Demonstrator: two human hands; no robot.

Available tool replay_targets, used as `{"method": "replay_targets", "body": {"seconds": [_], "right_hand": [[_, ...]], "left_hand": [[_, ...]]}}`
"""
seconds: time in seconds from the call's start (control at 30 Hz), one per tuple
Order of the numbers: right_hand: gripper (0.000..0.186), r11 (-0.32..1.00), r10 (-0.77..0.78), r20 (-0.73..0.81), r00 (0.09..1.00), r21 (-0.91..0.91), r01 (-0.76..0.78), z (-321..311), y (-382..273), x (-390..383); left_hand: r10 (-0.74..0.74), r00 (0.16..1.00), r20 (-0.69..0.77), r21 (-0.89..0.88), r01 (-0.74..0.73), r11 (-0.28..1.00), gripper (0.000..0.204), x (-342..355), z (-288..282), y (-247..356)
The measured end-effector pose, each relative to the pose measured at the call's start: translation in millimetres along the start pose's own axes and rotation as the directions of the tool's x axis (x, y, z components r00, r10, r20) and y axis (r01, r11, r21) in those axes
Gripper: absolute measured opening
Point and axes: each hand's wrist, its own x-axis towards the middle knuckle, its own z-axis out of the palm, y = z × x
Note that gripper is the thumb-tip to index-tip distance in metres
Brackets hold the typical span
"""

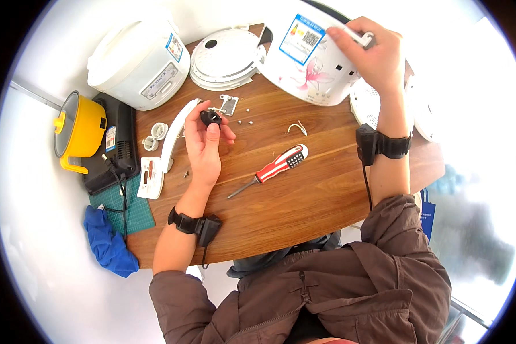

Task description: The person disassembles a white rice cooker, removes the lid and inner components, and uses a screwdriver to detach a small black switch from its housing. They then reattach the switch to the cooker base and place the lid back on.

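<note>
One wooden table (332, 198) spreads before us, holding everything we are working among. At its back left we have a white rice cooker (135, 69), closed and upright. The flower-printed rice-cooker body (298, 71) is at the back, right of centre, tilted; whether its base touches the wood we cannot tell. Our right hand (381, 57) is clamped on its upper edge, thumb pressed against the outer wall, the other fingers partly hidden behind. Between the two cookers lies a round white lid (225, 56). Along our left sits a black case (112, 157) with a yellow pot (85, 129) over it, then a green cutting mat (137, 200) and a crumpled blue cloth (108, 243) partly covering the mat. A curved white handle (175, 133) lies just beside our left hand (205, 146). Nearer the middle we see a screwdriver (282, 163) with a red, white and black grip, its tip pointing toward our left forearm. Two white caps (159, 131) sit left of the handle. Our left thumb and fingers are closed around a small black part (210, 117), raised above the table. Smallest are the loose screws (250, 122), scattered to its right.
</note>
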Motion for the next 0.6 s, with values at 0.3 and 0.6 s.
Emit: {"method": "replay_targets", "body": {"seconds": [0.3,0.6], "right_hand": [[0.033,0.959,-0.242,0.103,0.965,-0.125,0.254,19,-8,-5],[0.033,0.935,-0.327,0.130,0.936,-0.100,0.340,34,-11,-10]], "left_hand": [[-0.014,1.000,0.004,-0.001,0.014,1.000,0.045,-3,3,3],[0.001,1.000,0.008,-0.056,-0.001,0.998,0.040,1,2,-2]]}}
